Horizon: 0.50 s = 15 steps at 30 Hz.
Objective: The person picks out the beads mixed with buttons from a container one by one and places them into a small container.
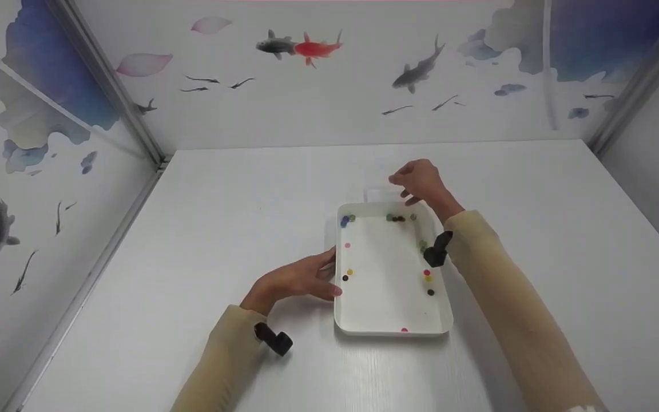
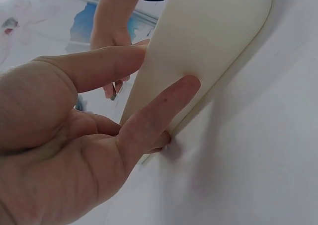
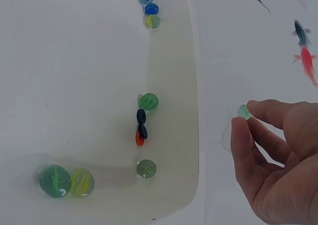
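Note:
My right hand (image 1: 419,180) is raised past the far edge of a shallow white tray (image 1: 386,263). Between its thumb and fingertip it pinches a clear greenish glass marble (image 3: 243,112). At the tray's left side is my left hand (image 1: 295,279), its thumb and fingers extended against the outer wall (image 2: 208,41). Along the tray's far side lie blue marbles (image 3: 151,9), a green marble (image 3: 148,101), small black discs (image 3: 141,116) and a red one (image 3: 139,138). Another green marble (image 3: 55,181) touches a yellow-streaked marble (image 3: 82,183).
A faint transparent box (image 1: 378,194) stands on the white table (image 1: 238,217) just behind the tray. Small red, yellow and black pieces sit along the tray's sides, including a black piece (image 1: 431,292). Walls painted with fish (image 1: 315,48) surround the table.

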Each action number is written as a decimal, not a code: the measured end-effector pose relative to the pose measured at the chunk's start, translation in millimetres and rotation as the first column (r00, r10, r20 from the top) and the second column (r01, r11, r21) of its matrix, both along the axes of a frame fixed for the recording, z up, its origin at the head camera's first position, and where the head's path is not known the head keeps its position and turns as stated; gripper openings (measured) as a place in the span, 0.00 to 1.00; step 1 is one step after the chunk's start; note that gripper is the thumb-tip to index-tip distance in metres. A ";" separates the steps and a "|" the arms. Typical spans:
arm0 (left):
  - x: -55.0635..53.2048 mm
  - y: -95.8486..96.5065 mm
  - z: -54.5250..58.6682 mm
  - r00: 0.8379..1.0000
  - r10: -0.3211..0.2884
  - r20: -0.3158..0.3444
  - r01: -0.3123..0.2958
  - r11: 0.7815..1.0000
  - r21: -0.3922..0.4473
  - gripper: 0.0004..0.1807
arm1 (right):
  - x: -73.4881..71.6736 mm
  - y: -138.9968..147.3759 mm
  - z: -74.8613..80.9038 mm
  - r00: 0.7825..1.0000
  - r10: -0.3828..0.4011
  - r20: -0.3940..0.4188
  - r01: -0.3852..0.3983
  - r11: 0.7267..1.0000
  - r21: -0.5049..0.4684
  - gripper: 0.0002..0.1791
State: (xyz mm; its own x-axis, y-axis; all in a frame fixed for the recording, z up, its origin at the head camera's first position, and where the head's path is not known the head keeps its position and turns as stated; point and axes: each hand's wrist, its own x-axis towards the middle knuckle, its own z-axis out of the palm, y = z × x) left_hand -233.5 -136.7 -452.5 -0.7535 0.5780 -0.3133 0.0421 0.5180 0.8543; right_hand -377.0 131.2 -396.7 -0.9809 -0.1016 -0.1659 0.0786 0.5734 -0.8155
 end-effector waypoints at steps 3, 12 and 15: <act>-0.4 -0.1 -0.3 1.000 0.005 0.011 -0.005 1.000 0.005 0.56 | -0.1 0.2 -0.9 1.000 0.000 -0.022 0.000 1.000 0.007 0.17; -0.9 -0.4 -0.1 1.000 -0.019 -0.003 0.019 1.000 0.022 0.55 | -1.1 0.7 -1.3 0.999 0.005 -0.038 -0.004 1.000 0.010 0.15; -0.8 -0.7 -1.2 1.000 -0.017 -0.018 0.017 1.000 0.008 0.55 | -1.9 1.6 -2.0 0.999 0.017 -0.040 -0.016 1.000 0.013 0.15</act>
